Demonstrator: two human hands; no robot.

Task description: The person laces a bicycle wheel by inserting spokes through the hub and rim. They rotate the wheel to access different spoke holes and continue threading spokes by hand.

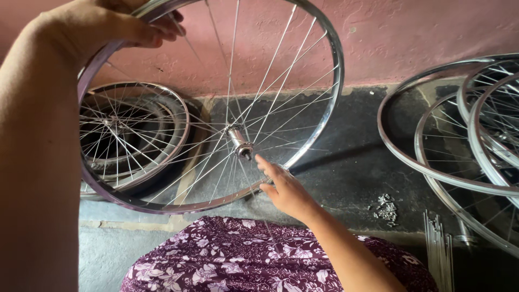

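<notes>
Here, at the far left, the left hand (116,24) is closed over the top of a spoked bicycle wheel (324,108), fingers curled round the rim and holding it upright on its edge, its lowest arc resting on the dark floor (351,173) just ahead of the person's lap, which is covered in purple flowered cloth (232,254). Behind the lower left part of that wheel, a stack of finished wheels (130,130) lies flat in the floor's left corner against the pink wall (405,32). At the wheel's centre sits the metal hub (239,141), its axle pointing out of the wheel's plane and down towards the person, with spokes fanning from it to the rim. The right hand (284,189) is open and holds nothing; its fingers are stretched out, the fingertips reaching up and left to just below and right of the hub, and they look to be brushing the lower spokes. So the hub lies up and to the left of this hand, which is much the nearer of the two. Further right, a small heap of spoke nipples (385,208) lies on the floor, then a bundle of loose spokes (440,249) near the bottom edge, and more bare rims (459,140) lie overlapping at the right side.
</notes>
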